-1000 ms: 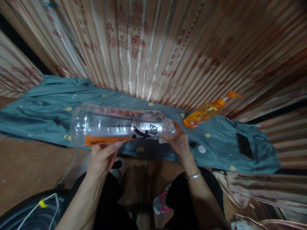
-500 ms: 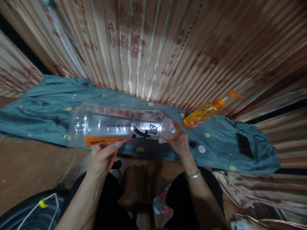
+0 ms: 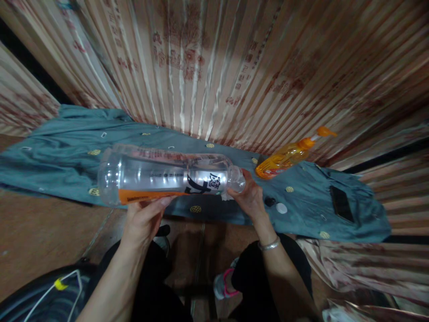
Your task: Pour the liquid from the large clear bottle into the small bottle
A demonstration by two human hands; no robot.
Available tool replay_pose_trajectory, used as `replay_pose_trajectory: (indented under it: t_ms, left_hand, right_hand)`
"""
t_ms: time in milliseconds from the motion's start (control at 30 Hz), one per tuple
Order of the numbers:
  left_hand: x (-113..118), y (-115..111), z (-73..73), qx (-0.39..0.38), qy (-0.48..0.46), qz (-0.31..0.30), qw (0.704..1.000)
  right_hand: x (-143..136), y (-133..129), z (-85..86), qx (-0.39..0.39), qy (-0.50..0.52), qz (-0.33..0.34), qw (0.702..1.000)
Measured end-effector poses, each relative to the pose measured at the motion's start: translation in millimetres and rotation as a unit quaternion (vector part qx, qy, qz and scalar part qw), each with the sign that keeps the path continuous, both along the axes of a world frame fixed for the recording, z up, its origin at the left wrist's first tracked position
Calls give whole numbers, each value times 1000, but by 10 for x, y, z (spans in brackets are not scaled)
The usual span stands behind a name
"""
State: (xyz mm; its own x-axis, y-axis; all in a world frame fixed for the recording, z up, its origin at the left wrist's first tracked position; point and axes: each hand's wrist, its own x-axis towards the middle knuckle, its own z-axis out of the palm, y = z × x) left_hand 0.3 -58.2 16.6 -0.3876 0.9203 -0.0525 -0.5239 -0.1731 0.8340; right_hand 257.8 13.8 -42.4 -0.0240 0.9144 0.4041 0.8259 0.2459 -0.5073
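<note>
Your left hand (image 3: pixel 144 219) clasps the near side of the clear plastic bottle (image 3: pixel 154 174) while your right hand (image 3: pixel 250 192) closes round its neck; neither has visibly shifted in the last second. The bottle lies sideways, neck at three o'clock, silver label edged orange. The teal cloth (image 3: pixel 63 165) has its near edge at six, stretching toward nine; an orange pump bottle (image 3: pixel 284 159) stands at two.
</note>
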Motion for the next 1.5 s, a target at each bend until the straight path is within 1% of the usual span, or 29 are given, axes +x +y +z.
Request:
replay_pose_trajectory:
  t_ms: [133, 333, 567, 767, 933, 1133, 1300, 1400, 1500]
  left_hand:
    - [10, 1, 10, -4, 0, 3, 1000]
    - [12, -1, 11, -11, 1, 16, 1000]
    - [21, 8, 53, -14, 8, 11, 1000]
    - [9, 10, 25, -16, -3, 15, 1000]
    - [-2, 3, 22, -21, 5, 18, 1000]
    - [17, 14, 45, -7, 23, 10, 1000]
    - [-13, 22, -11, 3, 20, 2, 1000]
    - [-29, 36, -50, 23, 18, -9, 1000]
    - [-23, 52, -49, 41, 14, -13, 999]
  right_hand:
    - [-8, -5, 8, 9, 11, 2, 1000]
    - [-2, -10, 29, -3, 7, 3, 1000]
    - [-1, -6, 20, -2, 3, 4, 1000]
    - [1, -3, -9, 9, 1, 5, 1000]
    - [-11, -15, 19, 9, 8, 12, 1000]
    - [-10, -8, 26, 8, 7, 18, 1000]
    - [8, 20, -24, 21, 6, 25, 999]
    - [9, 34, -41, 17, 6, 23, 1000]
    - [-1, 44, -41, 12, 3, 15, 1000]
